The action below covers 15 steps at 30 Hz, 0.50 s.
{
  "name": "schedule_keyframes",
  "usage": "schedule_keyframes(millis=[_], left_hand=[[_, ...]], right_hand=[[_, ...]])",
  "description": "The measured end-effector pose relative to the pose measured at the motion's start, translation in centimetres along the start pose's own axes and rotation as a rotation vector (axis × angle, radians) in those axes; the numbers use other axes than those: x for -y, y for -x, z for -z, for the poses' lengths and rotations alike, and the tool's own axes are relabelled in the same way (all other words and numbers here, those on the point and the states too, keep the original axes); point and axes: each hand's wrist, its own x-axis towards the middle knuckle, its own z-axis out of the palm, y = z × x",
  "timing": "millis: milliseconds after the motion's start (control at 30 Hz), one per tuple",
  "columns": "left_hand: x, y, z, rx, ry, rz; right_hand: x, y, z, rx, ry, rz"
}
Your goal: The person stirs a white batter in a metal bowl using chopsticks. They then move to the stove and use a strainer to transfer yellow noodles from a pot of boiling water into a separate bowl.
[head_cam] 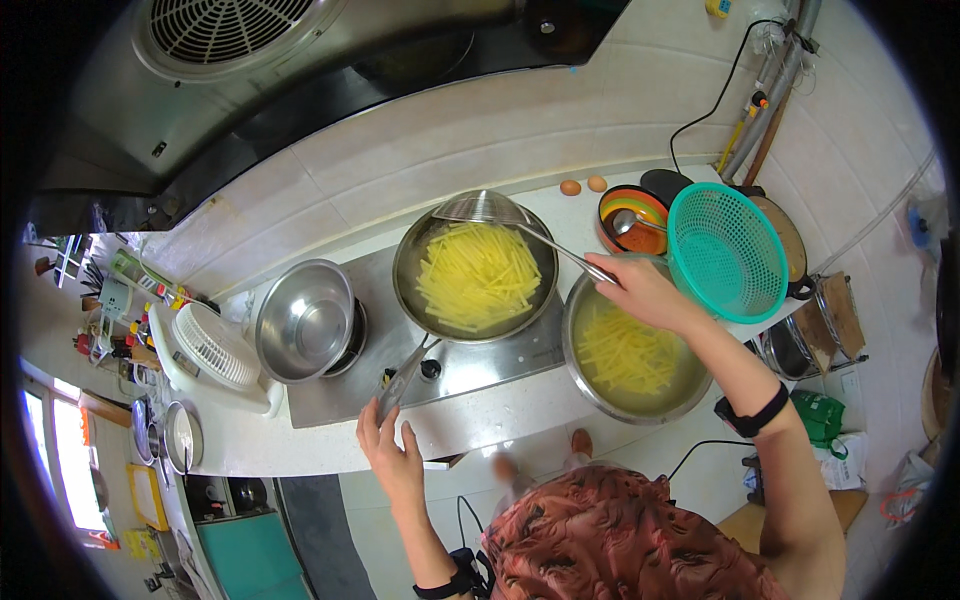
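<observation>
My right hand [637,289] grips the handle of a metal skimmer [484,206]. The skimmer's head is over the far rim of a frying pan [401,300]. Pale yellow potato strips [480,277] lie heaped in liquid in that pan, on the stovetop. At the end of the pan's grey handle [405,375] is my left hand [394,457], its fingers apart; whether they touch the handle is unclear. Below my right forearm stands a steel basin [581,382] holding more potato strips [626,349] in cloudy liquid.
An empty steel bowl [307,322] sits on the left burner, beside a white fan [217,349]. On the right are a turquoise colander [727,255], an orange bowl [645,240] with a spoon, and two eggs [570,187]. The range hood [360,82] overhangs the back.
</observation>
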Motion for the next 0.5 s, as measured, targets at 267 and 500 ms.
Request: schedule_keyframes(millis=[267,500], left_hand=[[0.4,0.5,0.0,0.007,0.031,-0.009],[-0.4,0.5,-0.2,0.041,0.071,-0.005]], right_hand=[[-3.2,-3.3,-5.6,-0.051,0.048,0.133],[-2.3,-3.7,-6.3,-0.016,0.159,0.195]])
